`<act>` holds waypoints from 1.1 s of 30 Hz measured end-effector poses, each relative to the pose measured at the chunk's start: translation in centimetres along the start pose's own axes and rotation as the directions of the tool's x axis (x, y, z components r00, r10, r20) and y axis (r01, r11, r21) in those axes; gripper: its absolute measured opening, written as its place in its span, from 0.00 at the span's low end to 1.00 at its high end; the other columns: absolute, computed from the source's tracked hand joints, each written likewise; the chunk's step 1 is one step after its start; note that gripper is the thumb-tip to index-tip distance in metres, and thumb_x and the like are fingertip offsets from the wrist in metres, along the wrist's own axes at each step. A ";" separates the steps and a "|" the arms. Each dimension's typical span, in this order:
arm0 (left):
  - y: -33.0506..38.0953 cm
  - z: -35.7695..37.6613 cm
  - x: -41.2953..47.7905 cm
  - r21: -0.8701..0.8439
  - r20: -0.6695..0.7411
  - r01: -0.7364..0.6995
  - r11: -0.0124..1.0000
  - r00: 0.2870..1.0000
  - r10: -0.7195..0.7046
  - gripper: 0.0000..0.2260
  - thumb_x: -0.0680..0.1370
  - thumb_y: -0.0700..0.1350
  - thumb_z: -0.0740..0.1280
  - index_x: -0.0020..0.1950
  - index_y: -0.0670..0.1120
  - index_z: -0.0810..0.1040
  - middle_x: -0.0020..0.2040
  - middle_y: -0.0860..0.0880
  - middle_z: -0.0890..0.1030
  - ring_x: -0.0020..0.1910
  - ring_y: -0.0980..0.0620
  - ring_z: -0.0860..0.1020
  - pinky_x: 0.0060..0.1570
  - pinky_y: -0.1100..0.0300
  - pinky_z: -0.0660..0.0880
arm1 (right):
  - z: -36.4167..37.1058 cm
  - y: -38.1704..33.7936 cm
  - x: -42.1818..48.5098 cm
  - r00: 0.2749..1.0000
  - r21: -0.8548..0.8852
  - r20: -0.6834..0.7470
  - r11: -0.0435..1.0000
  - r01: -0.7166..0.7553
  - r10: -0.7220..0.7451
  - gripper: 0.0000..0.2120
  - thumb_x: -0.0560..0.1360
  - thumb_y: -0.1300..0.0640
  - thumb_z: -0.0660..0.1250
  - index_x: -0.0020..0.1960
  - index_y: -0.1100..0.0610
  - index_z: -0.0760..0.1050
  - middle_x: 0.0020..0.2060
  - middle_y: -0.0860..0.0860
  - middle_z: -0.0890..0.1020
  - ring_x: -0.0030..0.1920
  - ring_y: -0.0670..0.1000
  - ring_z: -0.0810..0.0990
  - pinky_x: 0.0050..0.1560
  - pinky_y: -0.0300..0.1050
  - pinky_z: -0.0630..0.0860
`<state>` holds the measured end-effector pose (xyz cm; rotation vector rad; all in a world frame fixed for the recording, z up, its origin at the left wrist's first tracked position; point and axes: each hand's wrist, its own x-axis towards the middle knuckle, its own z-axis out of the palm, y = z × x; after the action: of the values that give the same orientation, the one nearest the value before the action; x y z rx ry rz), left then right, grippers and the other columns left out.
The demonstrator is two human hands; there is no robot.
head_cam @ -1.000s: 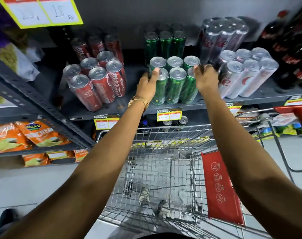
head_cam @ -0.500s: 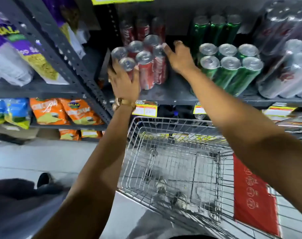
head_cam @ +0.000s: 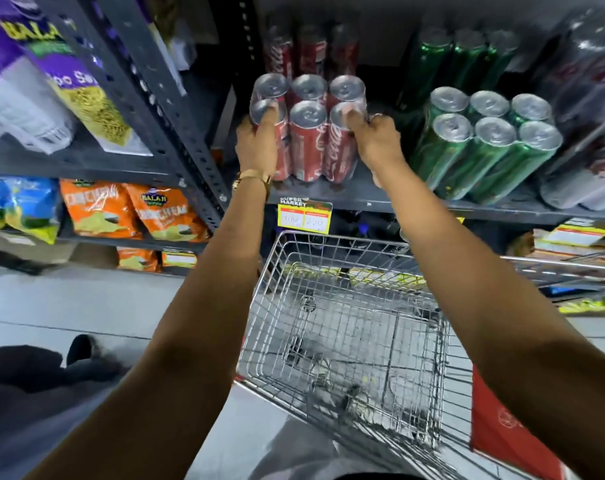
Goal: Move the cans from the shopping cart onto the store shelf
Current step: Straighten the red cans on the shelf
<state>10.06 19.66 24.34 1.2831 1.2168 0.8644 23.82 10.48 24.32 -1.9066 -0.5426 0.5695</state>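
Observation:
A shrink-wrapped pack of red cola cans [head_cam: 308, 133] stands on the dark metal shelf [head_cam: 380, 199]. My left hand [head_cam: 258, 143], with a gold watch at the wrist, grips the pack's left side. My right hand [head_cam: 375, 140] grips its right side, fingers on the front right can. A pack of green cans [head_cam: 484, 147] stands to the right on the same shelf. A pack of silver cans [head_cam: 592, 157] lies at the far right. The wire shopping cart [head_cam: 346, 327] below holds no cans that I can see.
More red and green cans stand further back on the shelf. A slanted shelf post [head_cam: 162, 109] rises at left, with snack bags [head_cam: 128, 213] beyond it. A price tag [head_cam: 304, 216] hangs on the shelf edge. A red panel [head_cam: 502, 427] hangs on the cart.
Both hands left the green can pack, moved left to the red can pack and now grip its sides. The pack has shifted and sits squarer on the shelf. The view has turned left.

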 end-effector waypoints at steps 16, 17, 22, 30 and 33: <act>-1.0 -1.4 -1.2 0.052 0.027 0.002 0.999 1.000 -0.003 0.27 0.73 0.61 0.65 0.64 0.45 0.73 0.55 0.50 0.76 0.57 0.50 0.75 0.57 0.55 0.71 | -0.5 0.5 -2.0 0.998 0.110 0.003 0.992 -0.064 0.064 0.27 0.73 0.42 0.66 0.45 0.70 0.72 0.41 0.62 0.78 0.41 0.53 0.75 0.48 0.57 0.78; -1.0 -1.2 -1.2 0.048 0.018 0.004 0.999 1.000 -0.005 0.27 0.73 0.61 0.65 0.65 0.45 0.72 0.55 0.51 0.75 0.57 0.49 0.75 0.58 0.55 0.70 | -0.4 0.4 -2.1 0.998 0.127 0.000 0.990 -0.063 0.063 0.28 0.74 0.42 0.66 0.46 0.70 0.72 0.41 0.61 0.78 0.42 0.53 0.74 0.45 0.53 0.76; -1.0 -1.4 -1.1 0.070 0.026 -0.023 0.997 0.999 0.022 0.20 0.73 0.61 0.65 0.57 0.49 0.73 0.56 0.49 0.78 0.57 0.48 0.76 0.63 0.51 0.73 | -0.2 0.5 -2.1 0.999 0.110 -0.020 0.993 -0.038 0.040 0.22 0.75 0.43 0.65 0.31 0.56 0.63 0.35 0.53 0.73 0.38 0.51 0.72 0.40 0.46 0.69; -0.7 -1.7 -0.6 0.099 0.090 -0.071 0.993 0.994 0.062 0.16 0.74 0.60 0.64 0.53 0.50 0.77 0.52 0.50 0.81 0.57 0.48 0.79 0.63 0.48 0.74 | 0.2 0.5 -2.4 0.997 0.080 -0.065 0.996 -0.026 0.032 0.23 0.76 0.45 0.64 0.29 0.54 0.60 0.29 0.48 0.69 0.30 0.47 0.67 0.34 0.44 0.65; -0.7 -1.8 -0.7 0.086 0.104 -0.064 0.994 0.993 0.055 0.21 0.73 0.61 0.64 0.57 0.47 0.78 0.55 0.48 0.82 0.57 0.48 0.79 0.64 0.47 0.74 | 0.2 0.1 -2.4 0.997 0.064 -0.066 0.997 -0.038 0.042 0.22 0.76 0.45 0.63 0.30 0.54 0.61 0.30 0.48 0.70 0.30 0.47 0.69 0.34 0.44 0.66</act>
<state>8.03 19.28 24.04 1.4246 1.1529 0.7850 21.83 9.08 24.48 -1.8733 -0.4387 0.5403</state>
